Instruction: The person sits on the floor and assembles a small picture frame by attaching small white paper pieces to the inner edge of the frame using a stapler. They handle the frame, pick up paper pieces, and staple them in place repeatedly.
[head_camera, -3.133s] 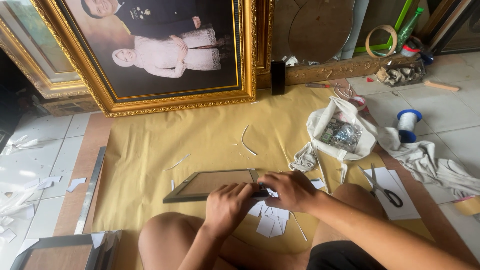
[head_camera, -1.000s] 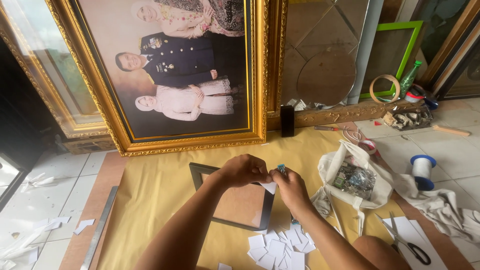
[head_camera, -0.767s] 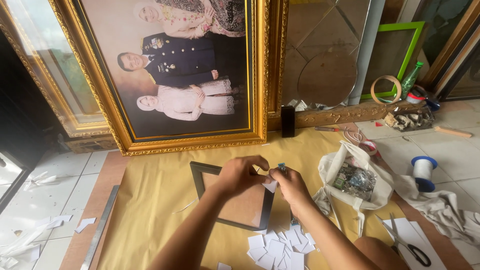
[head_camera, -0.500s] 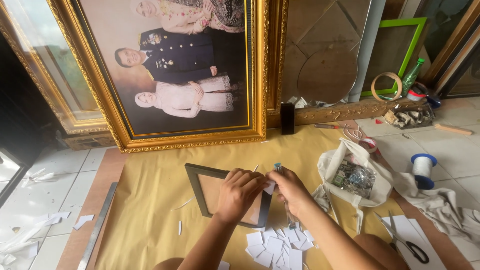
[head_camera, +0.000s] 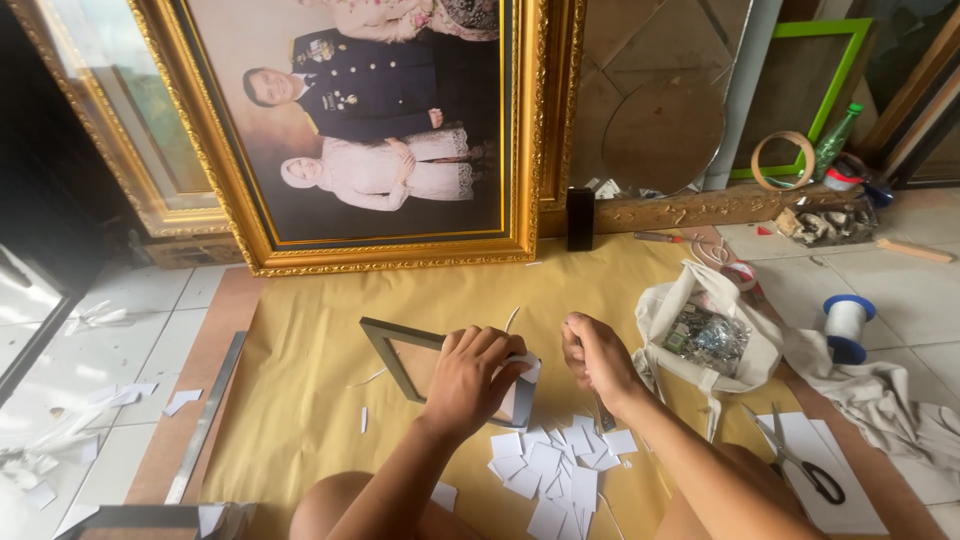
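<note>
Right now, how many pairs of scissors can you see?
1. The scissors lie on a white sheet on the floor, right of the person's right hand. More could be hidden in the cloth bag.

A small frame is laid flat on a paper sheet spread over the floor. The left hand is rested on the frame's right side, and the right hand is placed just to its right. Paper pieces are scattered near of both hands. A cloth bag is set to the right, with scissors near of it and a spool further right. A large framed portrait is leaned at the far side. A metal ruler is laid left of the sheet.
</note>
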